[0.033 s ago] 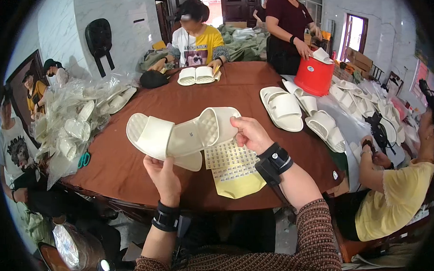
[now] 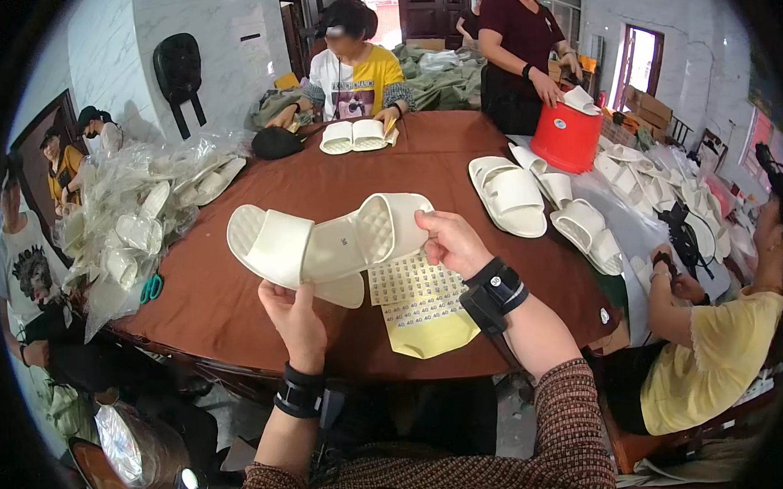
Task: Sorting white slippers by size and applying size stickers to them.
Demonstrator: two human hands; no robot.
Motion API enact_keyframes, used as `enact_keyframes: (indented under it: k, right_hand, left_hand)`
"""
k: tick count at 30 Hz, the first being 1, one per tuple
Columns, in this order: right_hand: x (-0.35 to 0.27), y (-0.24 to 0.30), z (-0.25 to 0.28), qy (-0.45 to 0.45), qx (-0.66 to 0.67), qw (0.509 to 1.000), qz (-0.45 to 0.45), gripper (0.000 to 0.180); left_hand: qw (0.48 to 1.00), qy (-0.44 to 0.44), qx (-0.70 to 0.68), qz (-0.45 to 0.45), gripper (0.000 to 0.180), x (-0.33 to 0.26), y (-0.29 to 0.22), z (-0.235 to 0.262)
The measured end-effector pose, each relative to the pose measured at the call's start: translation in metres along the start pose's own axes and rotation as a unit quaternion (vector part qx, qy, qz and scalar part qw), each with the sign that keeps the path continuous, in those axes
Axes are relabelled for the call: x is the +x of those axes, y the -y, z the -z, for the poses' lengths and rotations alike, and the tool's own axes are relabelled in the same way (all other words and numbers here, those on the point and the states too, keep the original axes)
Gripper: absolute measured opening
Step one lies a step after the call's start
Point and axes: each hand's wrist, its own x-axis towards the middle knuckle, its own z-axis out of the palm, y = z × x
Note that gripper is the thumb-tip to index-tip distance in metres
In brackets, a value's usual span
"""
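Note:
My left hand (image 2: 294, 325) pinches a white slide slipper (image 2: 279, 244) at the lower edge of its strap, thumb on top and fingers beneath. In my right hand (image 2: 453, 242) is a second white slide slipper (image 2: 400, 229), gripped at the end by its strap. Its insole, with a small dark mark, overlaps the heel part of the first one. Both are held tilted above the brown-covered table (image 2: 239, 323). Below my right hand lie sticker sheets (image 2: 424, 308) with rows of small labels and a yellow backing.
Bagged slippers (image 2: 136, 223) pile up at left, near teal scissors (image 2: 152, 288). Loose slippers (image 2: 507, 197) lie at right beside a red bucket (image 2: 565, 140). Across the table, a person sits behind another white pair (image 2: 353, 136) and a black object (image 2: 278, 143). A person in yellow works at right.

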Motion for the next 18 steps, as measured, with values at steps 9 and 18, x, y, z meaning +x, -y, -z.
enact_keyframes:
  k: [9,18]
  right_hand:
    - [-0.003,0.000,-0.006,0.036,0.043,0.998,-0.013,0.023]
    - [0.004,0.000,0.004,0.048,0.064,0.997,0.000,0.023]
  left_hand:
    - [0.994,0.084,0.050,-0.053,0.052,-0.017,-0.008,-0.008]
    - [0.992,0.087,-0.059,0.068,0.045,0.005,-0.053,0.008]
